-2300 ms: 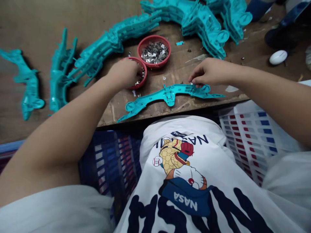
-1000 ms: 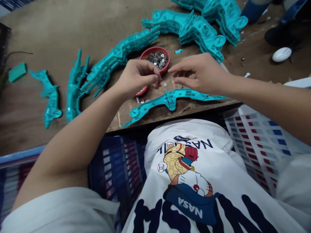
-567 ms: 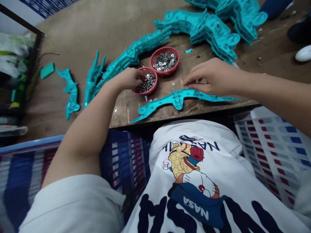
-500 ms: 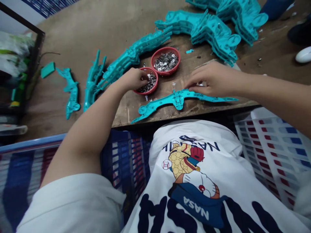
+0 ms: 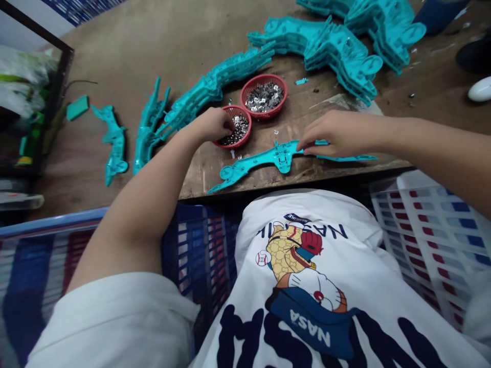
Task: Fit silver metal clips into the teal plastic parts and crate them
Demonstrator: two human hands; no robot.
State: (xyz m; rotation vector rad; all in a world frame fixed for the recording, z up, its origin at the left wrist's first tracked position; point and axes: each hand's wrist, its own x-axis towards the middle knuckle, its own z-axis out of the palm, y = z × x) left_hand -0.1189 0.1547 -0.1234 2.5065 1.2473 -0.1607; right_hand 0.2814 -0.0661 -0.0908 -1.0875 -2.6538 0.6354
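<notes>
My left hand (image 5: 215, 124) reaches into the nearer small red basket (image 5: 250, 134) of shiny metal pieces. Its fingers are bent together among the pieces; whatever they pinch is hidden. A long teal plastic part (image 5: 283, 159) lies along the front edge of the table, arched, with a round disc near its left end. Over its right half is my right hand (image 5: 337, 134), thumb and fingers closed on the part and covering some of it. Behind the nearer basket stands a second red basket (image 5: 284, 97), filled with small silver clips.
Stacked teal parts (image 5: 337, 56) lie at the back right, and more form a row (image 5: 207, 87) behind the baskets. A single teal part (image 5: 115, 145) and a teal block (image 5: 77, 108) lie at left. Below the table edge are a blue crate (image 5: 199, 245) and a white crate (image 5: 429, 220).
My right hand has shifted slightly right and down onto the teal part. My left hand stays in the nearer basket, its fingers moving a little. The view has shifted slightly.
</notes>
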